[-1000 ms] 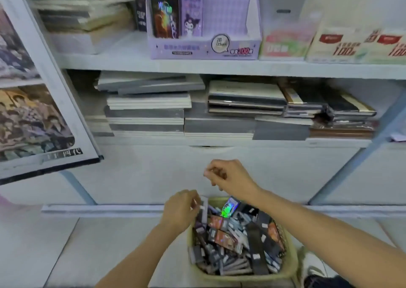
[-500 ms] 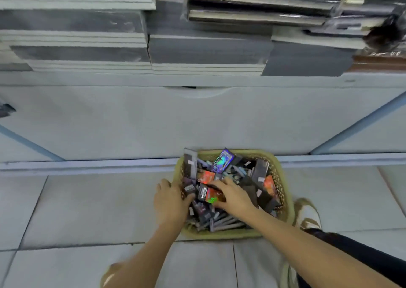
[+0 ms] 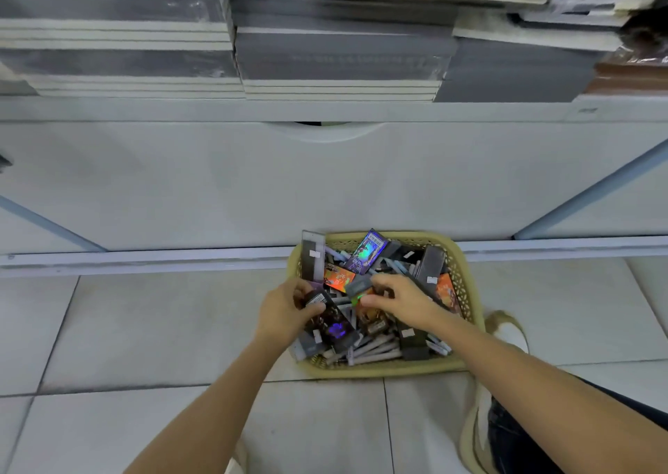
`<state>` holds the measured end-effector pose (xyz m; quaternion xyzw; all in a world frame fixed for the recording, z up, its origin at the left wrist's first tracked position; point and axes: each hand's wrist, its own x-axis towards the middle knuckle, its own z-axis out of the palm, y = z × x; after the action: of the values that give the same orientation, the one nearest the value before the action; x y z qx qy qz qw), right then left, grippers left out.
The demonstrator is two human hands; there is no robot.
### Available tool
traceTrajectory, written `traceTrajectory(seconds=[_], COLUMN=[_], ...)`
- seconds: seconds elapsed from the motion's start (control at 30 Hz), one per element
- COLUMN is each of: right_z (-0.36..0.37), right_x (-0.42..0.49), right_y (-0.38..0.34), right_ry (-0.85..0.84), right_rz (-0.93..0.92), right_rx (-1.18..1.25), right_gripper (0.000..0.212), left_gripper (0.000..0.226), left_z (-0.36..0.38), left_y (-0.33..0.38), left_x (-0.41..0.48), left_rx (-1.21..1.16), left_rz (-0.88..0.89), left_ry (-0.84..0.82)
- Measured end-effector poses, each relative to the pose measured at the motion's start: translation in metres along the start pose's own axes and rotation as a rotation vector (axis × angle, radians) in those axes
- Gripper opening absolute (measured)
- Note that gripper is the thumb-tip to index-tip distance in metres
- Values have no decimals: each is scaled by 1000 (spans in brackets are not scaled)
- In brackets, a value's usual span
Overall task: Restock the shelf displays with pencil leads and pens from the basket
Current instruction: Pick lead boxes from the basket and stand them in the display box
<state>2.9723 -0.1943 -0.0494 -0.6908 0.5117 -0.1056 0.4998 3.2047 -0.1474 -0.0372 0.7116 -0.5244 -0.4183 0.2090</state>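
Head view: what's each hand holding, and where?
Left hand grips dark holographic packet at its barcode end; right hand pinches small grey packet by one end.

The person is wearing dark blue denim trousers (image 3: pixel 513 441) and a white shoe (image 3: pixel 508 332) edged with a tan sole. Both arms are showing bare from the left hand (image 3: pixel 285 314) and right hand (image 3: pixel 405 303) backwards.

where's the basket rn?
Head view, lower centre-right: the basket sits on the floor against the shelf base; left hand and right hand grip packs inside it.
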Motion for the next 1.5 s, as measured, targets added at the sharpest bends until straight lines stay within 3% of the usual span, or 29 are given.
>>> traceTrajectory(seconds=[0.1,0.23,0.37,0.5,0.57,0.7,0.8,0.93,1.1,1.27,1.33,1.4,1.5], right_z=[-14,-8,11,18,20,33,35,27,28,40,34,25,11], right_x=[-5,-7,-7,-7,-8,-5,4,30,74,87,78,63,39], right_y=[-15,-29,-44,-66,-75,-84,-87,-88,-82,-82,-84,-86,-81], right_ry=[-27,-132,-44,-34,-100,-76,8,126,352,249,210,64,-142], right_rz=[79,130,86,-30,-73,-51,22,71,167,130,101,78,25], right_rx=[304,509,697,419,341,453,567,469,315,18,120,301,280], right_gripper=[22,23,46,30,24,57,45,23,30,17,20,19,20], left_gripper=[22,31,37,22,36,43,35,20,16,24,27,35,42], left_z=[-16,-32,-32,-29,-29,-24,-26,-31,-32,-30,-28,-27,-26], left_y=[4,16,23,23,23,22,19,7,-13,-18,-18,-13,-1], left_x=[-3,-13,-27,-34,-33,-31,-26,-18,-8,0,2,5,7], left_rx=[-311,-781,-715,-667,-712,-766,-792,-809,-876,-900,-921,-996,-1114], left_rz=[-135,-267,-234,-249,-248,-226,-239,-307,-389,-420,-440,-470,-514], left_ry=[34,106,-198,-490,-559,-451,-412,-341,-158,-132,-120,-111,-131])
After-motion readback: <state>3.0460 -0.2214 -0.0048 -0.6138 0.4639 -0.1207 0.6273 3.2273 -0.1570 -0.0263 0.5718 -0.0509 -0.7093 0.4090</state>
